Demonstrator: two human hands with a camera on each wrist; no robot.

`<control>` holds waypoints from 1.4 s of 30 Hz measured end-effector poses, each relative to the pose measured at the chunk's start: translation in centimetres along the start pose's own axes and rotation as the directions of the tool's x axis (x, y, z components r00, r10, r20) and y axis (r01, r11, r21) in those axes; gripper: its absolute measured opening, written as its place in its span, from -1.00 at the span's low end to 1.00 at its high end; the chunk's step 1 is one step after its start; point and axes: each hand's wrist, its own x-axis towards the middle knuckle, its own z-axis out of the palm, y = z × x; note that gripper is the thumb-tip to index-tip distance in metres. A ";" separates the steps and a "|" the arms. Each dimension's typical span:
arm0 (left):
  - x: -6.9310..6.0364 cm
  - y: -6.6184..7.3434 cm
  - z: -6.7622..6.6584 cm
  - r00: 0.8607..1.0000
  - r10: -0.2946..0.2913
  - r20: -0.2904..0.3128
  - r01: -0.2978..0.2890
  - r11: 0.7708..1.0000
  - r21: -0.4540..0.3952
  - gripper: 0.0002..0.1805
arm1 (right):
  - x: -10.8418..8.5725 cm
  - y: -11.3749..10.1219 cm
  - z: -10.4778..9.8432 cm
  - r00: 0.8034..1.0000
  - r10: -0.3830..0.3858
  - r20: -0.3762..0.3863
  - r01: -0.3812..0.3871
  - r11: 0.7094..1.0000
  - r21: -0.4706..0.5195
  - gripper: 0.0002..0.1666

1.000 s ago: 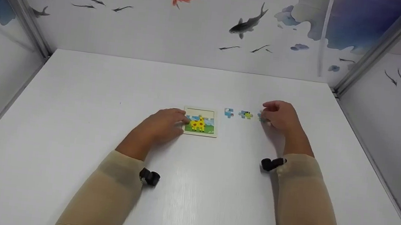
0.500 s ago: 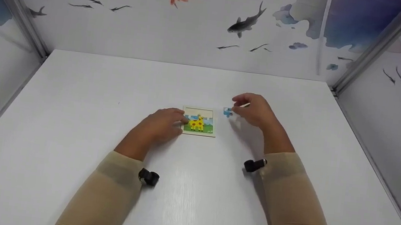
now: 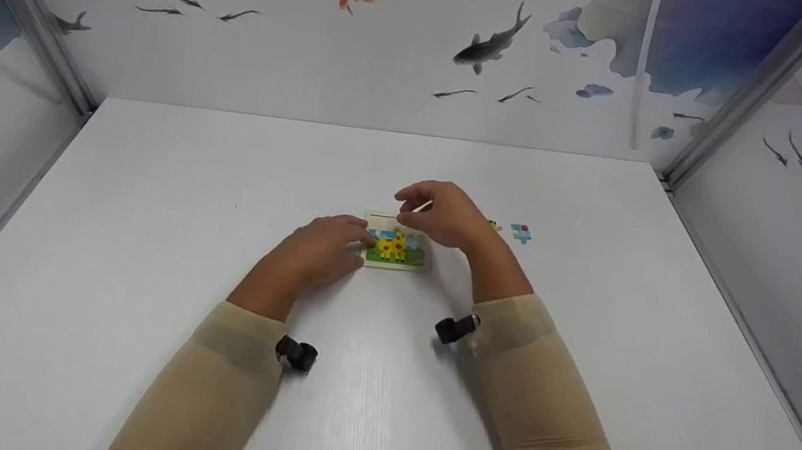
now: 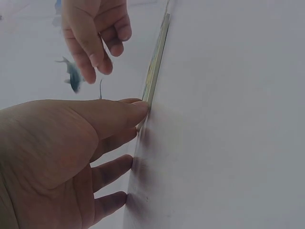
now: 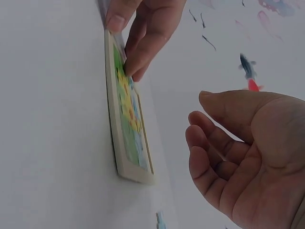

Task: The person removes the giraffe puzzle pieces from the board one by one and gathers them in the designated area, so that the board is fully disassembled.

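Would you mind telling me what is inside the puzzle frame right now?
Inside the puzzle frame, the head view shows a yellow giraffe picture and a bare strip beyond it. The left hand covers some of the picture; the right hand hides part of the strip.

The tabletop [image 3: 165, 243] is brightly lit in the head view, with glare streaked on the near side of the left hand [image 3: 326, 250]; soft shadows are cast beside its grip; both wrist views are dimmed and greyed, the puzzle frame [image 5: 114, 102] being slightly blurred beyond the right hand [image 5: 252, 157].
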 end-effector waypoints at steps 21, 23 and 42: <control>0.1 0.1 -0.2 1.000 0.026 -0.002 -0.026 1.000 0.001 -0.62 | 0.8 0.3 3.2 0.989 0.110 0.098 -0.105 0.993 -0.051 -0.56; 0.1 0.1 -0.2 1.000 0.027 -0.002 -0.027 1.000 -0.001 -0.63 | 0.8 0.3 3.3 0.989 0.111 0.102 -0.103 0.991 -0.080 -0.51; 0.1 -0.5 -0.2 0.999 0.046 0.000 -0.046 0.999 -0.028 -0.66 | 1.2 0.5 3.7 0.990 0.085 0.112 -0.069 0.988 -0.137 -0.50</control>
